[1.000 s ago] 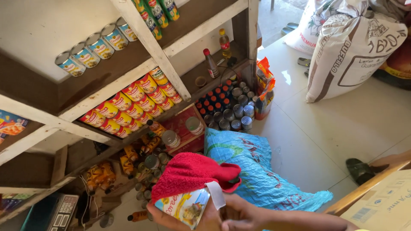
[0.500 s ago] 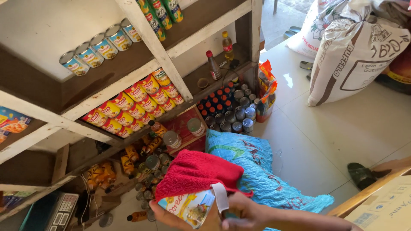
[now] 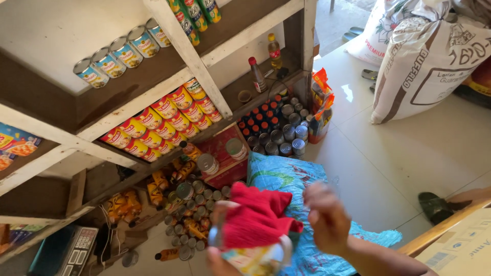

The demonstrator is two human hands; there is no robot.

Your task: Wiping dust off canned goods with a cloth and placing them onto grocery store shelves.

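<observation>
My left hand [image 3: 219, 261] grips a colourful printed can [image 3: 255, 259] from below at the bottom of the view. A red cloth [image 3: 255, 217] lies draped over the can's top. To the right of the cloth, my right hand [image 3: 327, 220] is blurred with its fingers curled. A corner of the cloth reaches into those fingers. Under both hands lies a blue woven sack [image 3: 286, 179] on the floor.
White wooden shelves [image 3: 189, 56] on the left hold rows of cans, with bottles and more tins [image 3: 279, 133] on the lowest level and floor. A scale [image 3: 76, 250] sits at the bottom left. White sacks [image 3: 429, 66] stand at the top right. A cardboard box [image 3: 465, 245] is at the right edge.
My right hand has come off the can's front, where it held a white strip, and risen to the right of the red cloth. The view has shifted slightly.
</observation>
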